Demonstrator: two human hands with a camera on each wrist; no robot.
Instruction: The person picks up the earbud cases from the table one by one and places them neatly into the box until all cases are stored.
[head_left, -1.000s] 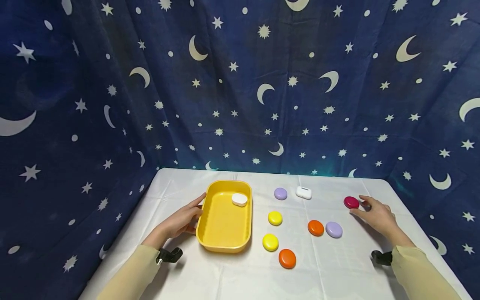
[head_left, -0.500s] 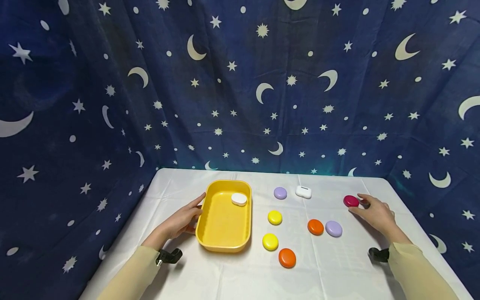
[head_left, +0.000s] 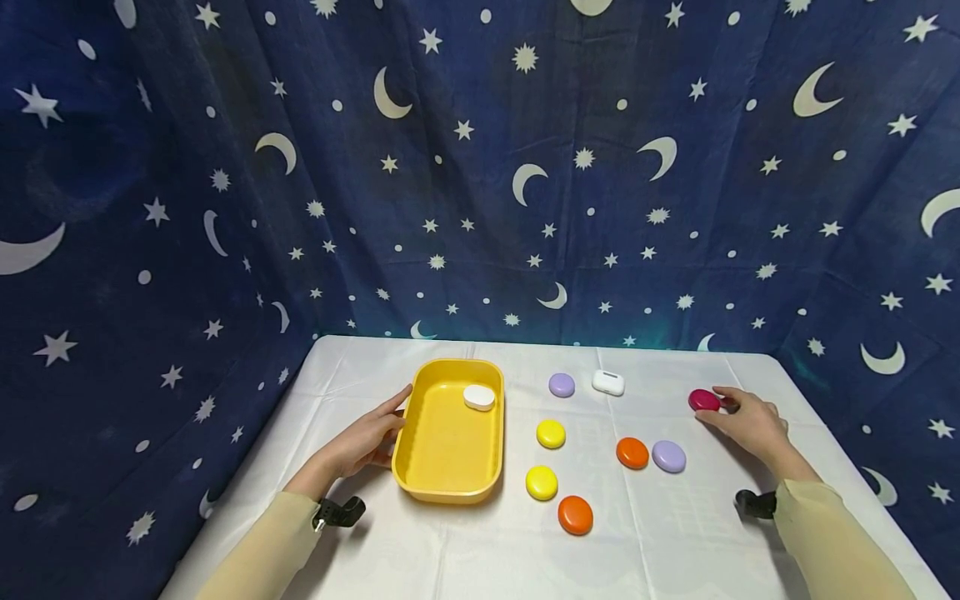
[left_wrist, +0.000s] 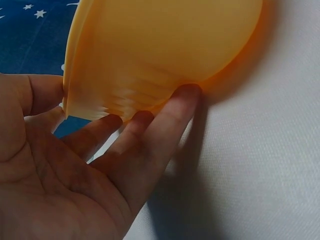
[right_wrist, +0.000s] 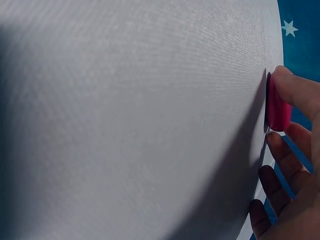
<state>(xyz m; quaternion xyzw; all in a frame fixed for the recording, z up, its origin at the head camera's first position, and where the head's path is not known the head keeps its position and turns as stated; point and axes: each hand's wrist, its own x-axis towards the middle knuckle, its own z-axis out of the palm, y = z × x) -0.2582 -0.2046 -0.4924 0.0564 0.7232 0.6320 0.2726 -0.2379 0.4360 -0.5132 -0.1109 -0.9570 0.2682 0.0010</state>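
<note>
In the head view my right hand [head_left: 750, 425] is at the right side of the table. Its thumb and a finger pinch a dark pink rounded disc [head_left: 703, 400] from either side. In the right wrist view the disc [right_wrist: 279, 103] lies against the cloth, with the thumb at one edge and a finger at the opposite one; the other fingers are spread. On the left, my left hand [head_left: 363, 442] rests with extended fingertips against the outer wall of a yellow tray [head_left: 448, 497], as the left wrist view of the tray [left_wrist: 165, 45] also shows. Inside the tray lies a white oval piece [head_left: 478, 397].
Between tray and right hand lie two yellow discs [head_left: 551, 433], two orange discs [head_left: 632, 453], two lilac discs [head_left: 668, 457] and a small white case [head_left: 608, 382]. A white cloth [head_left: 675, 533] covers the table. Behind hangs a dark blue starry curtain [head_left: 480, 208].
The right hand has edged slightly left and closed in on the dark pink disc. The left hand and the tray look unmoved.
</note>
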